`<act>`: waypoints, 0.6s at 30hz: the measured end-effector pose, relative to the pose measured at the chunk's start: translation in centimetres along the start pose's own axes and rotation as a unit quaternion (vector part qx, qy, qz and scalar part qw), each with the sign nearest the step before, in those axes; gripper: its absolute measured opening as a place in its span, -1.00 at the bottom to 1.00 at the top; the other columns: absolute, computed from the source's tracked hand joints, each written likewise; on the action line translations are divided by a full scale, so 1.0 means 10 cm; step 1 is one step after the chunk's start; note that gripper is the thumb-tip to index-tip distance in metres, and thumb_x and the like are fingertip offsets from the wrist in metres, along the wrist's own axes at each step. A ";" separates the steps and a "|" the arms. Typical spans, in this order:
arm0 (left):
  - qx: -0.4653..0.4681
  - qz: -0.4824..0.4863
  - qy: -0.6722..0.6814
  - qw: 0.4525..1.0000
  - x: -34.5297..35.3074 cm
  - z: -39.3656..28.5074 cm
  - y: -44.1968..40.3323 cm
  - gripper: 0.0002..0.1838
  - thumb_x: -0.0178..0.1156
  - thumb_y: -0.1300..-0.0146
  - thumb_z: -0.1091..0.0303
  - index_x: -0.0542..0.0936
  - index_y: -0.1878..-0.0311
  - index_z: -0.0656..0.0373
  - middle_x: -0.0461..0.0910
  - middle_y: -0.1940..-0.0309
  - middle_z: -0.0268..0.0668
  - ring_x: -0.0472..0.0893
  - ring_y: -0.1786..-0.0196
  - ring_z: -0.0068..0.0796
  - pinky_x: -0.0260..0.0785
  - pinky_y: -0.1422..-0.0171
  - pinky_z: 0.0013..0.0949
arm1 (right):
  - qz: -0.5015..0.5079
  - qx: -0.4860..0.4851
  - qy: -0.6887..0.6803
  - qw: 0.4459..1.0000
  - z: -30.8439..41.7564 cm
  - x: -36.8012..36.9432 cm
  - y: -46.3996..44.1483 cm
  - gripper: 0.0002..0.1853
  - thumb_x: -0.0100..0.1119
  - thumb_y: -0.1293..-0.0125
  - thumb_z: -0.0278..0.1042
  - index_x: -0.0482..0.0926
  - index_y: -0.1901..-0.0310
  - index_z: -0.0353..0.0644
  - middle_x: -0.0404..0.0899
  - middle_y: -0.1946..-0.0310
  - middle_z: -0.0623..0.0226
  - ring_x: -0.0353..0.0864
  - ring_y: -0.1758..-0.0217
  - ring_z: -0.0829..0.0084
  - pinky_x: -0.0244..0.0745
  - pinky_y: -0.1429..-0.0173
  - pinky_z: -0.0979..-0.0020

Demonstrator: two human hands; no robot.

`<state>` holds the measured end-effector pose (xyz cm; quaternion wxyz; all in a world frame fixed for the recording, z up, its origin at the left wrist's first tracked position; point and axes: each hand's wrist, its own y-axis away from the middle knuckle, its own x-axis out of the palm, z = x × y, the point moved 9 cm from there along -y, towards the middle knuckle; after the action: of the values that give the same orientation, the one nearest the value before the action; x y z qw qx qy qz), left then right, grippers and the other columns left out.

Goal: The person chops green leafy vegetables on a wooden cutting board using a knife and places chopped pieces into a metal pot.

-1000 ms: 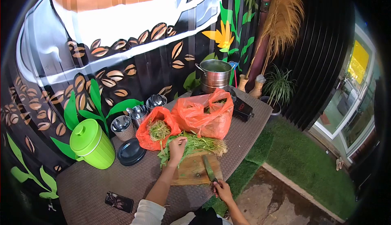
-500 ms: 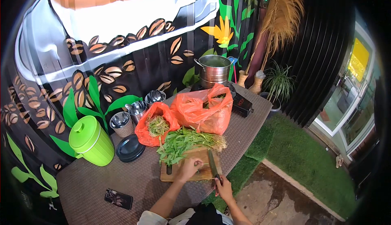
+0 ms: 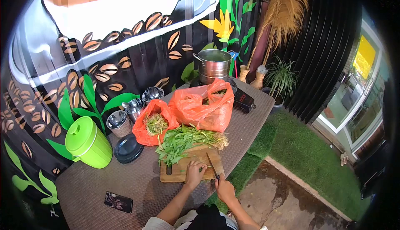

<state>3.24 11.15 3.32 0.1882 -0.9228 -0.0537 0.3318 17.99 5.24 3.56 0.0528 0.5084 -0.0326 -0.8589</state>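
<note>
My right hand (image 3: 225, 189) is wrapped round the handle of a knife (image 3: 212, 164), its blade pointing away from me over the wooden cutting board (image 3: 179, 174). On the board, left of the blade, my left hand (image 3: 194, 174) has its fingers bent and close together. A small dark green bit shows at its fingertips, too small to name. Just beyond both hands lies a bunch of leafy greens (image 3: 175, 144) with long stems, partly over the board's far edge, roots to the right.
Behind the greens stand an orange plastic bag (image 3: 202, 109) and a smaller orange bag (image 3: 139, 132) of cut stems. A pot (image 3: 214, 65) sits on a stove (image 3: 243, 101). Left are cutlery cups (image 3: 119, 128), black plates (image 3: 127, 148), a green lidded bin (image 3: 93, 146) and a phone (image 3: 118, 202).
My left hand has come down onto the board from a raised pinch. My right hand has turned with the knife, whose blade now shows thinner, edge-on. The whole view has shifted slightly.
</note>
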 end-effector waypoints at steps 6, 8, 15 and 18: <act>-0.011 -0.021 0.026 0.999 0.01 0.09 0.02 -0.88 0.28 -0.05 0.40 0.67 0.32 0.18 0.57 0.42 -0.25 0.47 0.20 -0.25 0.31 0.05 -0.26 | 0.009 0.018 0.035 0.999 0.08 0.11 0.00 -0.59 -0.16 -0.36 -0.17 0.22 -0.01 -0.41 0.55 0.55 -0.17 0.60 0.45 -0.12 0.51 0.34 -0.01; -0.016 -0.005 0.014 1.000 0.05 0.12 0.03 -0.87 0.28 -0.07 0.37 0.68 0.30 0.15 0.59 0.41 -0.27 0.47 0.20 -0.26 0.28 0.01 -0.25 | 0.015 0.029 0.031 0.999 0.04 0.17 -0.07 -0.60 -0.16 -0.37 -0.17 0.23 0.00 -0.40 0.56 0.54 -0.16 0.60 0.44 -0.13 0.51 0.34 -0.01; -0.026 -0.019 0.015 0.999 0.03 0.14 0.05 -0.86 0.27 -0.09 0.30 0.69 0.30 0.11 0.60 0.40 -0.32 0.47 0.18 -0.29 0.24 -0.02 -0.26 | 0.017 0.011 0.001 1.000 0.15 0.06 -0.10 -0.69 -0.18 -0.37 -0.18 0.25 0.14 -0.34 0.54 0.47 -0.22 0.57 0.36 -0.20 0.46 0.27 -0.07; -0.017 -0.031 0.015 0.999 0.02 0.11 0.05 -0.89 0.25 -0.09 0.31 0.68 0.35 0.10 0.60 0.40 -0.31 0.46 0.19 -0.24 0.26 0.01 -0.22 | 0.025 0.040 -0.002 0.999 0.14 0.18 -0.13 -0.70 -0.17 -0.37 -0.18 0.25 0.15 -0.32 0.54 0.45 -0.23 0.57 0.33 -0.20 0.45 0.24 -0.07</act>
<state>2.69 11.08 2.25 0.1840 -0.9286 -0.0851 0.3107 15.79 6.30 2.55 0.0535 0.5077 -0.0796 -0.8562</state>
